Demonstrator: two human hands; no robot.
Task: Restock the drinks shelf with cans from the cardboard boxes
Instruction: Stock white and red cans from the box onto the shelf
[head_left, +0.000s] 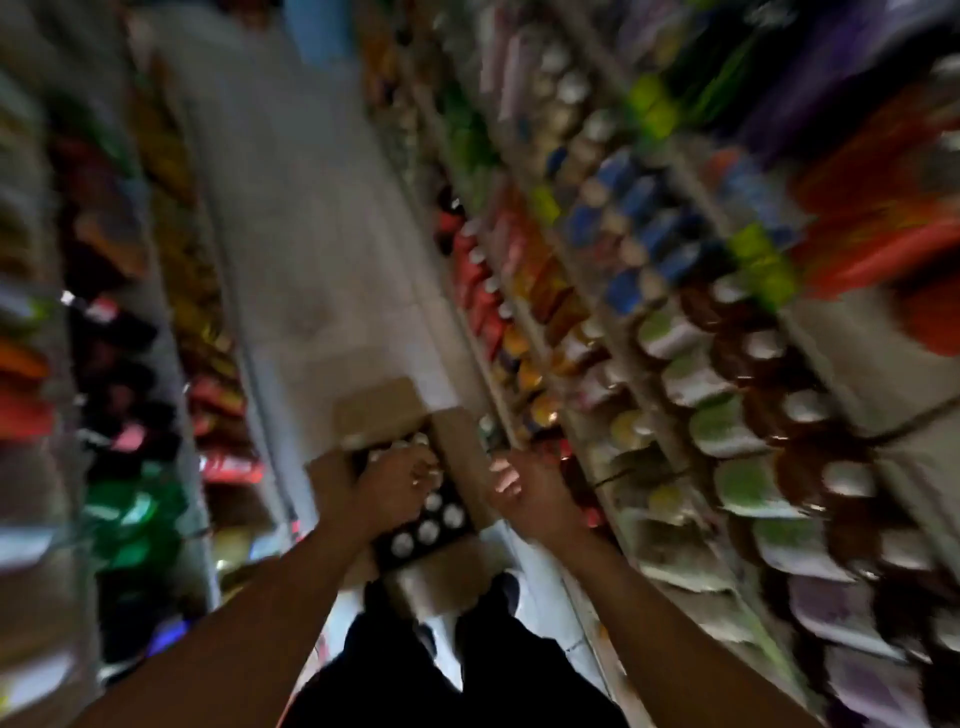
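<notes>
Reaching into the can box
Left hand reaches among cans in the cardboard box, grip unclear; right hand hovers released beside it.

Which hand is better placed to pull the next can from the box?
Left, probably. The left hand is already down on the can tops in the open cardboard box; the right hand hovers beside it, empty.

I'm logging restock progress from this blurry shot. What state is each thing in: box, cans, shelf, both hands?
Brown cardboard box: on the floor, flaps open.
Silver-topped cans in the box: upright, several left inside.
Drinks shelf on the right: rows filled with upright cans.
Left hand: down in the box over the cans; grip blurred.
Right hand: beside the box, fingers loosely curled, holding nothing.
</notes>
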